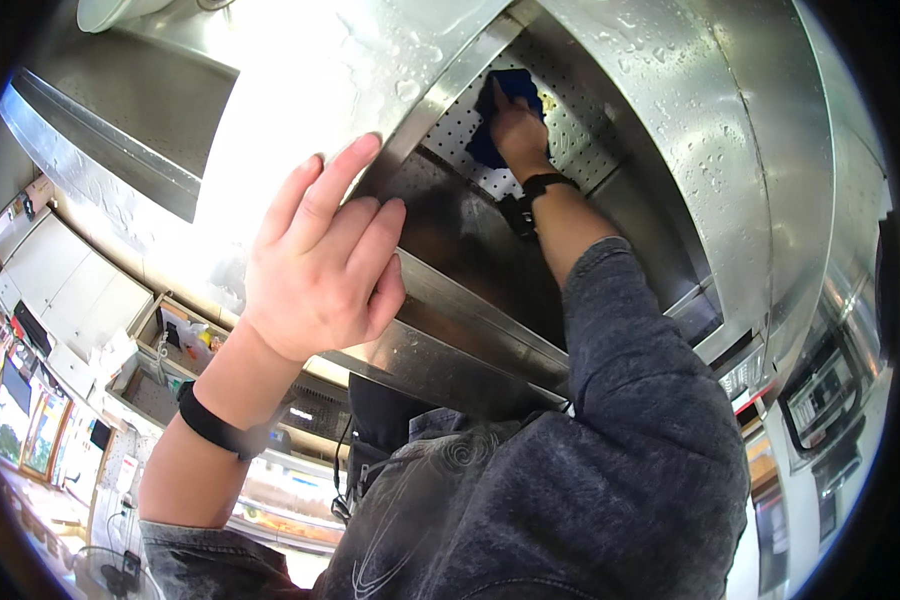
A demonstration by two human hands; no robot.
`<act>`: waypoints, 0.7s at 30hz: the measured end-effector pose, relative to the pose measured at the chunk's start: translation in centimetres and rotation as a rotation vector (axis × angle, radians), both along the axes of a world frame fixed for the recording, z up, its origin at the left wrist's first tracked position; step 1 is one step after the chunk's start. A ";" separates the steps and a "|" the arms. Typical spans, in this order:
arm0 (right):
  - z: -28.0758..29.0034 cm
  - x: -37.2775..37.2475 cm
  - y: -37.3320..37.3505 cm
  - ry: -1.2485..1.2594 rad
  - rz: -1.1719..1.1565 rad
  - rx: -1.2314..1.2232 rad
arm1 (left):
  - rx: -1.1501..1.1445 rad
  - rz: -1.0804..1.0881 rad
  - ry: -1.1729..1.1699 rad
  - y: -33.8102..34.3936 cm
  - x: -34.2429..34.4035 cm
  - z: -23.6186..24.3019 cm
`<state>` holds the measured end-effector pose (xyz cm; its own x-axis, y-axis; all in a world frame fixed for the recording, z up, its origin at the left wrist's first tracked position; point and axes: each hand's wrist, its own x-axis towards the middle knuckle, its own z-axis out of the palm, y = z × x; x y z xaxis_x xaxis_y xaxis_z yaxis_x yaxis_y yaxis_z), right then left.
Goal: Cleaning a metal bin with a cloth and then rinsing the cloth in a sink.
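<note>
A dark blue cloth point(488, 150) lies bunched on a perforated metal plate point(457, 128) down inside a steel well. My right hand point(520, 130) reaches into the well and presses on the cloth, the index finger stretched along it and the other fingers curled. What the curled fingers grip is partly hidden. Over the near rim of the wet steel counter point(410, 70), my left hand point(325, 270) is raised with its back showing. Its fingers are partly spread, two of them reaching farther up, and nothing shows in it.
Steel walls and a rim point(490, 310) surround the well. Left of it is another steel basin point(120, 100), with a white container point(115, 12) at its far edge. Water drops dot the right-hand counter point(670, 90). Shelves and cabinets point(65, 280) stand at the left.
</note>
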<state>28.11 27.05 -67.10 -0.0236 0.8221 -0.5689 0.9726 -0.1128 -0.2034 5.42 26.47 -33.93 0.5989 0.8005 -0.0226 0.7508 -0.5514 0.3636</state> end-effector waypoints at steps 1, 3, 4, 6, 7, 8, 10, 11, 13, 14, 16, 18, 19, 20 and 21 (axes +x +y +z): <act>1.0 0.7 -1.2 -0.011 0.042 0.124 | -0.006 0.004 0.001 -0.1 -0.3 0.2; -0.3 3.1 -4.8 0.056 0.614 0.158 | 0.000 0.006 0.002 0.0 -0.1 0.3; 0.5 3.9 -5.4 0.159 0.770 0.093 | 0.000 0.009 0.001 0.0 -0.2 0.2; 0.8 4.0 -4.7 0.030 0.589 0.028 | 0.002 0.011 -0.016 -0.1 -0.3 -0.1; 2.0 3.1 -3.1 -0.076 0.351 -0.093 | 0.004 0.014 -0.015 0.0 -0.2 -0.1; 2.7 2.9 -1.8 -0.013 -0.007 -0.005 | 0.006 0.008 -0.018 0.0 -0.1 -0.1; 1.5 1.8 -3.8 0.071 0.296 0.051 | 0.005 0.000 -0.023 0.0 0.0 0.0; 1.3 1.4 -4.7 0.153 0.595 0.106 | 0.000 0.004 -0.028 0.0 -0.1 0.0; 1.1 1.9 -4.9 0.230 0.772 0.022 | -0.005 0.010 -0.031 0.0 -0.1 0.0; 0.8 1.6 -4.2 0.109 0.536 0.001 | 0.002 0.009 -0.024 -0.1 -0.1 0.0; 3.0 0.7 -3.2 -0.044 0.026 -0.033 | 0.007 0.014 -0.017 -0.2 -0.1 -0.1; 1.2 1.5 -5.0 0.042 0.337 0.007 | -0.008 -0.015 -0.016 -0.2 -0.2 -0.3; 1.5 1.6 -5.4 0.128 0.637 0.047 | -0.010 -0.018 -0.019 -0.2 -0.2 -0.3; 2.4 2.1 -4.1 0.070 0.681 -0.106 | -0.011 -0.011 -0.017 -0.2 -0.3 -0.2; 1.3 2.4 -3.9 0.013 0.568 -0.033 | -0.011 -0.004 -0.016 -0.2 -0.3 -0.2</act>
